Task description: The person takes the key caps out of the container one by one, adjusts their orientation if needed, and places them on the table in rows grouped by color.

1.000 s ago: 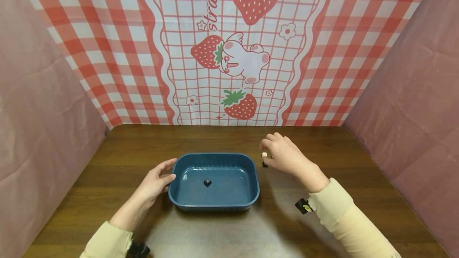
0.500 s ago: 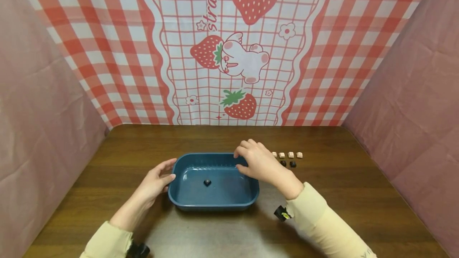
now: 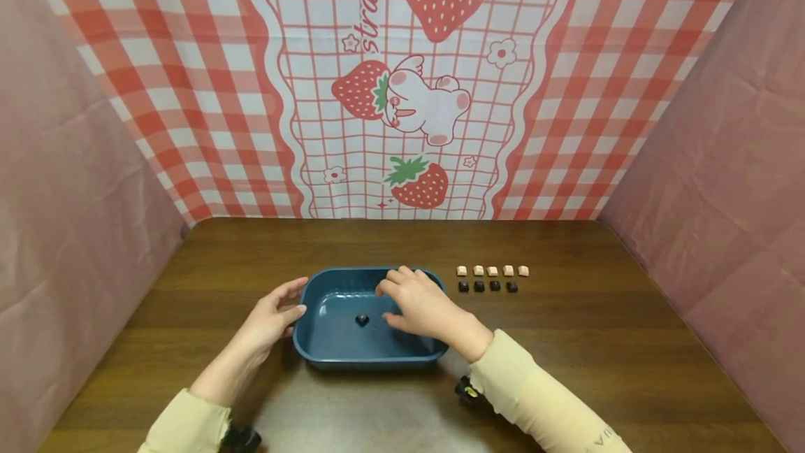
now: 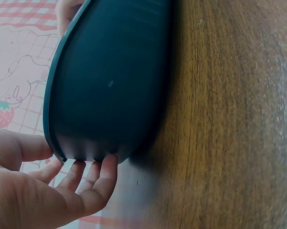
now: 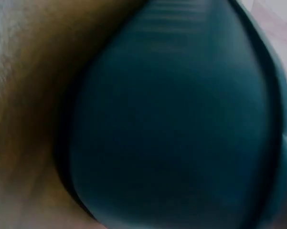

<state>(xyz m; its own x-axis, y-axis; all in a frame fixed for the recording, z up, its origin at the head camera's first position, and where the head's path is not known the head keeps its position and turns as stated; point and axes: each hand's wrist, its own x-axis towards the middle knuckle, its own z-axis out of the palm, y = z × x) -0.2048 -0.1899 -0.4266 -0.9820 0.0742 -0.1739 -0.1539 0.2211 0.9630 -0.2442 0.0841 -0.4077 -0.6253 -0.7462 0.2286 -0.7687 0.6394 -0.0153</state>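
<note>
A blue rectangular plastic tub (image 3: 333, 342) stands on the table, with a small black keycap (image 3: 362, 319) lying inside. At its left end my left hand (image 3: 267, 320) grips the rim; the left wrist view shows the thumb at the edge and the fingers (image 4: 110, 174) bent against the outer wall. My right hand (image 3: 420, 305) hovers over the tub's right half, thumb and index finger apart with nothing visible between them, just right of the keycap. The tub's outer wall (image 5: 172, 124) fills the right wrist view, hiding that hand there.
To the right of the tub lie two neat rows: several cream keycaps (image 3: 492, 271) behind, several black keycaps (image 3: 480, 286) in front. A checked strawberry cloth (image 3: 402, 89) hangs behind the wooden table (image 3: 597, 341), and pink curtains (image 3: 711, 159) close both sides.
My right hand has left the front end of the keycap rows and moved leftward over the tub, uncovering both rows. The left hand has kept its grip on the rim.
</note>
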